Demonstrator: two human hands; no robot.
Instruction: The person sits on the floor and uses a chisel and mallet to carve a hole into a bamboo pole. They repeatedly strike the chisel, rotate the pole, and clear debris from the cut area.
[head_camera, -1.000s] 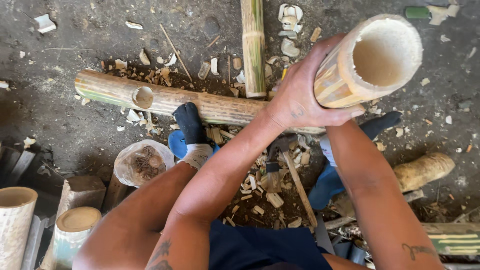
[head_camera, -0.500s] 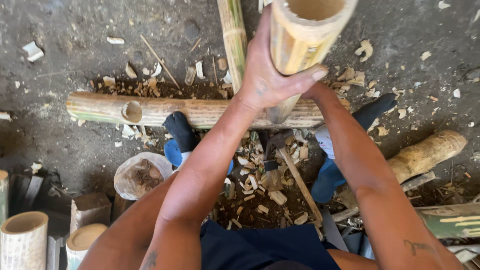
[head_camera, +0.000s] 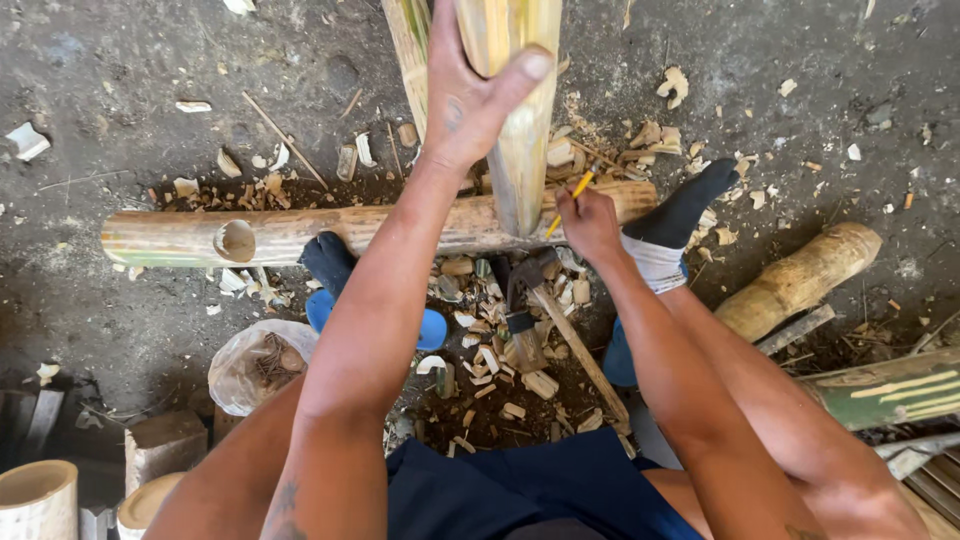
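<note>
L hand (head_camera: 470, 95) is clamped round the upright bamboo tube (head_camera: 520, 130), thumb across its front, fingers behind. The tube stands near vertical w/ its lower end set on the horizontal bamboo pole (head_camera: 290, 235), which lies across the dirt floor (head_camera: 130, 330) w/ a round hole cut in its side toward the L end. 1.0 s ago the tube was tilted, open mouth facing the camera, w/ both hands near it; 0.5 s ago it had swung closer to upright; now its mouth is out of frame at the top. R hand (head_camera: 590, 220) has left the tube and is closed on a yellow pencil (head_camera: 570, 195), tip pointing at the spot where tube meets pole. Hands are apart, L above, R below at the joint. Both feet in dark socks (head_camera: 685, 205) press against the pole, heels on blue sandals (head_camera: 425, 330). A hammer (head_camera: 525, 300) lies between the legs among bamboo chips (head_camera: 490, 360). A clear bag of nails (head_camera: 255, 365) sits by the L knee; a short bamboo log (head_camera: 800, 280) lies to the R.
</note>
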